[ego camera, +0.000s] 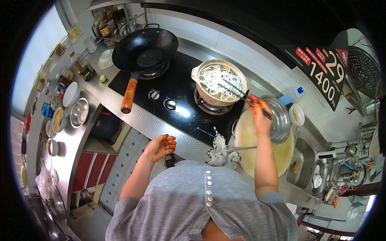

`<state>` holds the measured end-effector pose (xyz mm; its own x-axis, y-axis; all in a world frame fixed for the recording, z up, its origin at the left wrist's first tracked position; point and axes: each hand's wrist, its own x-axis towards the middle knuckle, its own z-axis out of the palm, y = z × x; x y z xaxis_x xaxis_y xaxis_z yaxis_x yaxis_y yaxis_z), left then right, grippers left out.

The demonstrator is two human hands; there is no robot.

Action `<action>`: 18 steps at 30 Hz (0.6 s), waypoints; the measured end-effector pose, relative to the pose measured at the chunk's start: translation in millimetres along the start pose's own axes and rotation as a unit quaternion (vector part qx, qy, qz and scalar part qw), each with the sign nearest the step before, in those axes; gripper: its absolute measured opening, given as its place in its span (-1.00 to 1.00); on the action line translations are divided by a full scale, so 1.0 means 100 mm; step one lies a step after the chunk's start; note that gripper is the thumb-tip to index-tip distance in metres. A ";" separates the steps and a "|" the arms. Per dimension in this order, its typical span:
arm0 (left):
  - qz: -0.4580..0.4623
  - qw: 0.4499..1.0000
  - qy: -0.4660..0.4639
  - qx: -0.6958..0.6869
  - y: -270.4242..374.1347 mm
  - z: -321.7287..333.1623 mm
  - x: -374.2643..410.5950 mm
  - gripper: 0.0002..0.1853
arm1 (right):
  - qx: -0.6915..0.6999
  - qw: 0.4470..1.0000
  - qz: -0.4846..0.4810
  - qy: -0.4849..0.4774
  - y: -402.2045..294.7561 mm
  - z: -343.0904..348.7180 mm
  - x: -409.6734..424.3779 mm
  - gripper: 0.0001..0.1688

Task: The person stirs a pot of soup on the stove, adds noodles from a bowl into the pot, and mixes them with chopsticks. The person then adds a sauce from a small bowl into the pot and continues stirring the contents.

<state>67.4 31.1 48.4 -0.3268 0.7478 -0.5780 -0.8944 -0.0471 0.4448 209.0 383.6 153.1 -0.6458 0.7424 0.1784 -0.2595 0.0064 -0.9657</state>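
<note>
My right hand (261,112) grips a pair of dark chopsticks (233,89), whose tips reach into white noodles (215,79). The noodles sit in liquid in a light earthenware pot (211,95) on the right burner of the black glass gas hob (187,75). My left hand (159,148) hovers in front of the counter's metal edge, its fingers loosely curled and nothing in it. Reddish stains show on the fingers of both hands. Below my right wrist are a round cutting board (247,135) and a steel basin (279,120) on it.
A black wok (147,49) rests on the left burner, its wooden handle (129,95) pointing towards me. Beside the board lies a crumpled cloth (223,152); a knife blade (241,148) is nearby. The sink (303,162) is at right. Bowls and bottles (81,67) line the left counter.
</note>
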 end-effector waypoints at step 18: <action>-0.029 0.999 0.044 0.012 -0.14 -0.11 0.01 -0.70 | -0.283 0.928 -0.235 -0.061 -0.21 0.03 -0.45 -0.71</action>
<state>76.6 25.1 34.2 -0.3018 0.6874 -0.6606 -0.9054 0.0104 0.4244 241.7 348.3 165.9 -0.6416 0.4884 0.5914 -0.1368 0.6858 -0.7148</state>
